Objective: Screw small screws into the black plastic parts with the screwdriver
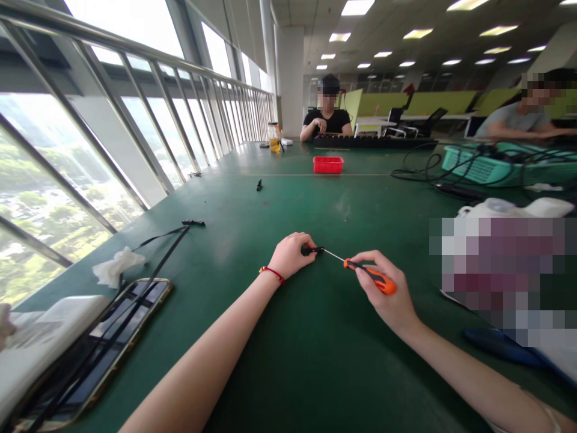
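Observation:
My left hand, with a red bracelet at the wrist, pinches a small black part above the green table. What kind of part it is cannot be made out, and my fingers cover some of it. In my right hand is a screwdriver with an orange and black handle. Its thin metal shaft points left, and the tip meets the black part or lies very close to it.
A phone with a black strap across it lies at left, near crumpled tissue. Farther off are a small black piece and a red basket. A teal basket with cables stands right. Two people sit beyond.

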Motion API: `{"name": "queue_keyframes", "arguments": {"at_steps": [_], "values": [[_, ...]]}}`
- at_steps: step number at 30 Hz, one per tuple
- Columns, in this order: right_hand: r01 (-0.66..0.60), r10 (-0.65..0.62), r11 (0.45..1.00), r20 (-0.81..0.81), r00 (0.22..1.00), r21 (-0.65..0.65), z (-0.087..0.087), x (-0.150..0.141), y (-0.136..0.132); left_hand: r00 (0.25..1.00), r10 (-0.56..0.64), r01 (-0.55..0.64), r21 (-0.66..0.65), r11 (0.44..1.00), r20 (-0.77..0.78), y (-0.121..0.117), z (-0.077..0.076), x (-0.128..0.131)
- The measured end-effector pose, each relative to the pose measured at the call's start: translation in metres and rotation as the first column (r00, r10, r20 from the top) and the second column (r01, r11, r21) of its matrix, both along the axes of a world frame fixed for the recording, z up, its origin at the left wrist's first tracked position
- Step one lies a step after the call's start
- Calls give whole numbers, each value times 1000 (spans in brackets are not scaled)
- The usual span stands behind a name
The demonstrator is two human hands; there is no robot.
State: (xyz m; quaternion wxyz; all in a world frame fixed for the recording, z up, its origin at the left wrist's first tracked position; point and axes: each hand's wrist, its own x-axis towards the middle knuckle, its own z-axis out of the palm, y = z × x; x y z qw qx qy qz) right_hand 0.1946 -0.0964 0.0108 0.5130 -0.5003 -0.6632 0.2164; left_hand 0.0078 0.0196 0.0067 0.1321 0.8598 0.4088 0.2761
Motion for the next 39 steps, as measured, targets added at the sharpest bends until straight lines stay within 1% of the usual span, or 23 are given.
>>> {"name": "queue_keyframes", "arguments": {"at_steps": [3, 5, 7, 9, 13, 15, 18, 20, 21, 24, 27, 31, 35, 39], "values": [[-6, 7, 999, -9, 1000, 42, 1, 0, -1, 1000, -1, 1, 3, 1000, 1, 0, 0, 0], [-9, 6, 993, 17, 1000, 121, 1, 1, -2, 1000, 9, -9, 3, 1000, 4, 0, 0, 0], [5, -16, 979, 51, 999, 204, 1, 3, -4, 1000, 26, -26, -3, 1000, 13, 0, 0, 0], [36, -59, 973, 94, 994, 230, 1, 4, -5, 999, 33, -32, -17, 999, 30, 0, -1, 0], [113, -151, 980, 246, 957, 162, -3, 4, 4, 995, 7, -2, -54, 999, 102, 2, -2, 0], [185, -209, 977, 315, 926, 103, -4, 0, 16, 990, -15, 24, -64, 998, 143, 2, -2, -1], [240, -207, 971, 450, 869, -18, -6, -6, 40, 981, -53, 65, -60, 996, 186, 1, -1, -2], [229, -160, 969, 474, 866, -90, -7, -10, 55, 978, -64, 77, -56, 995, 200, 0, -1, -2], [213, -143, 972, 463, 875, -101, -8, -11, 61, 977, -66, 79, -56, 995, 203, 0, -1, -2], [129, -83, 988, 421, 903, -82, -11, -10, 71, 980, -78, 89, -51, 995, 181, -1, 0, -2], [69, -37, 996, 408, 912, -64, -13, -5, 72, 985, -94, 101, -46, 994, 144, -1, 1, -1], [27, 0, 998, 406, 914, -60, -14, -2, 69, 987, -119, 123, -37, 992, 106, -2, 2, 0], [14, 13, 998, 426, 904, -60, -13, -1, 68, 984, -158, 160, -21, 987, 80, -3, 3, 0], [13, 19, 998, 446, 895, -69, -12, -1, 67, 982, -169, 172, -24, 985, 82, -2, 3, 0]]}}
